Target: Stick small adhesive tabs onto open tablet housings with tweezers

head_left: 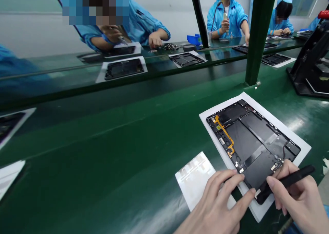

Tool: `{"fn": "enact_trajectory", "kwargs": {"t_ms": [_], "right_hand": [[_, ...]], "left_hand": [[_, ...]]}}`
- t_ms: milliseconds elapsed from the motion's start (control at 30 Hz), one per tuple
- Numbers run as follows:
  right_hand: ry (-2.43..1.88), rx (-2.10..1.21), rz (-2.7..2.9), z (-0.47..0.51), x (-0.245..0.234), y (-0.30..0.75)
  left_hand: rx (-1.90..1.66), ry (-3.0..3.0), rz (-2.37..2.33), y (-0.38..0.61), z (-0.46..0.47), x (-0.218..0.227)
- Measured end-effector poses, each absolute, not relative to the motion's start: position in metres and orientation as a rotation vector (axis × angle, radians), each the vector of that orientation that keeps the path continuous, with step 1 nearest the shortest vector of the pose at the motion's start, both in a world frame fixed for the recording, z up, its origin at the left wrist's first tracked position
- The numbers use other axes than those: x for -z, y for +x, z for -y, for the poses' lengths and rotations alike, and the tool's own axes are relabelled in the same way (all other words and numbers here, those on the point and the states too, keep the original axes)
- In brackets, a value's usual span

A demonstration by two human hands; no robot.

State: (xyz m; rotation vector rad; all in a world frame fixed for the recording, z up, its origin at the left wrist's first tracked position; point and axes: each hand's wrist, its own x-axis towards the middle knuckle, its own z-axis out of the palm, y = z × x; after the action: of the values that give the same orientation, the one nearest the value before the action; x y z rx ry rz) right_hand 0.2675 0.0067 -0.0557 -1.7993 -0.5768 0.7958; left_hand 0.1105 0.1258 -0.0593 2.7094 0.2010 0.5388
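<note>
An opened tablet housing (246, 138), black inside with an orange flex cable (226, 136) along its left side, lies on a white sheet (209, 119). My left hand (218, 203) rests at its near left edge with the fingers spread, the fingertips touching the rim. By the left thumb tip is a small pale tab (257, 193) at the tablet's near corner. My right hand (295, 193) grips a slim black tool (299, 175) like a pen over the near right end. The tool's tip is hard to make out among dark parts.
A white card with pale stickers (196, 174) lies partly under my left hand. More opened tablets (124, 69) on white sheets stand along a raised ledge. A green post (259, 38) and a black stand (305, 62) rise behind. Several people in blue work across the bench.
</note>
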Motion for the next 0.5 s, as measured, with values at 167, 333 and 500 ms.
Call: {"fn": "enact_trajectory", "kwargs": {"t_ms": [167, 333, 500], "right_hand": [[-1.837, -0.771, 0.673, -0.004, 0.069, 0.269], [-1.825, -0.843, 0.737, 0.001, 0.074, 0.275], [-1.792, -0.868, 0.620, -0.002, 0.063, 0.272]], "left_hand": [[-0.773, 2.704, -0.291, 0.112, -0.121, 0.082], [-0.646, 2.758, -0.283, 0.111, -0.119, 0.075], [-0.656, 2.753, -0.337, 0.112, -0.117, 0.073]]}}
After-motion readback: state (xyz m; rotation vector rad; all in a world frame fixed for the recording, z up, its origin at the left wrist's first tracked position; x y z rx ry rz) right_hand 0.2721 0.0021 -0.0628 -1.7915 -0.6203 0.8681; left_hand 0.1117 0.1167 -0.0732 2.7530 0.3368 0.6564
